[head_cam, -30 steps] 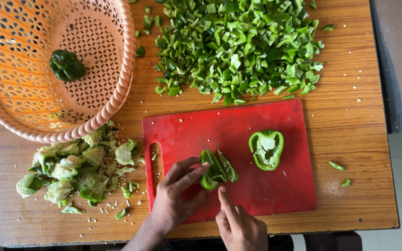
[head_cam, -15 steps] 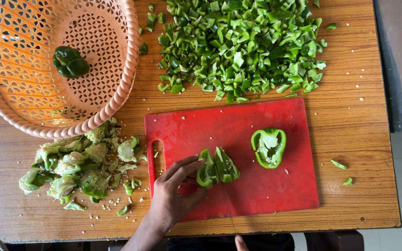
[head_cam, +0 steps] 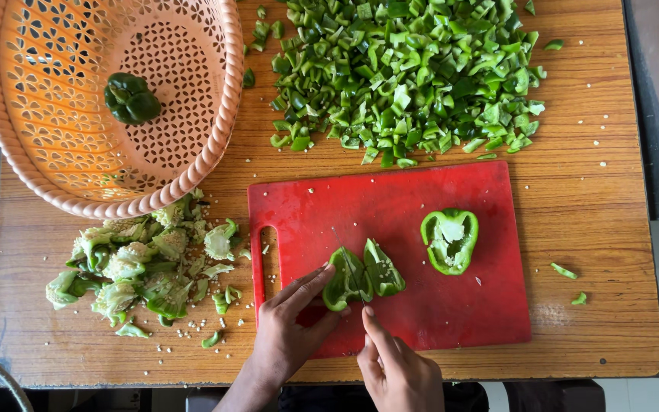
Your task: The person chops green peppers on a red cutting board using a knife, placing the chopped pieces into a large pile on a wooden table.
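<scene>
Green bell pepper pieces (head_cam: 361,276), split open, lie on the red plastic cutting board (head_cam: 390,221) just beyond both hands. Left hand (head_cam: 287,336), fingers extended, pins them; right hand (head_cam: 398,370), back in view after dropping away, grips a thin knife (head_cam: 349,263) over them, so slicing resumes.

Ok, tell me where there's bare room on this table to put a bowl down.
Bare wood lies right of the red cutting board, with only two pepper scraps there. A smaller bare strip runs along the near edge under the pile of cores. The top is crowded by the chopped pepper pile and the basket.
</scene>
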